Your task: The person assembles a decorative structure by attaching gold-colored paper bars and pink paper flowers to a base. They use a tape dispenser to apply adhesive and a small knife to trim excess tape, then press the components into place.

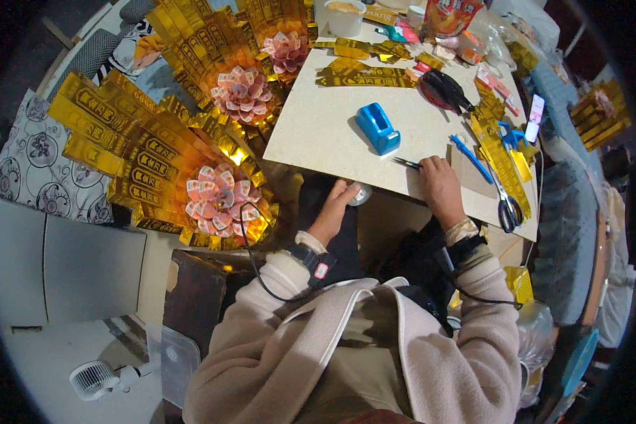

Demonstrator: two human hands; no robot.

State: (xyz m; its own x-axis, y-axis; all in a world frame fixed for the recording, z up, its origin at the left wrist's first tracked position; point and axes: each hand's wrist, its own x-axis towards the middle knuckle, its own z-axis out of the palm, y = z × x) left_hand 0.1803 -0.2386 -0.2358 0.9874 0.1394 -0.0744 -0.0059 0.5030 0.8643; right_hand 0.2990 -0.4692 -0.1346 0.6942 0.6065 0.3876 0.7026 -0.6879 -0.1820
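My left hand [333, 209] is just off the table's front edge, its thumb and fingers around a roll of clear tape [360, 195]. On the tabletop [318, 127], my right hand [441, 185] rests near the front edge, its fingers on a slim dark metal tool [407, 163], whose kind I cannot tell. Beyond that tool stands a blue tape dispenser [377, 129], with no roll showing in it. Right of my right hand lie a blue pen-like tool [471, 158] and dark-handled scissors [509, 206]. The right hand's fingertips are partly hidden.
Gold paper fan pieces with pink paper flowers [223, 199] stand along the left. Folded gold paper strips [368, 77], a black-and-red object [445, 91] and a white tub [344, 17] lie farther back. A phone [534, 117] is at the right edge. Black cords hang from both wrists.
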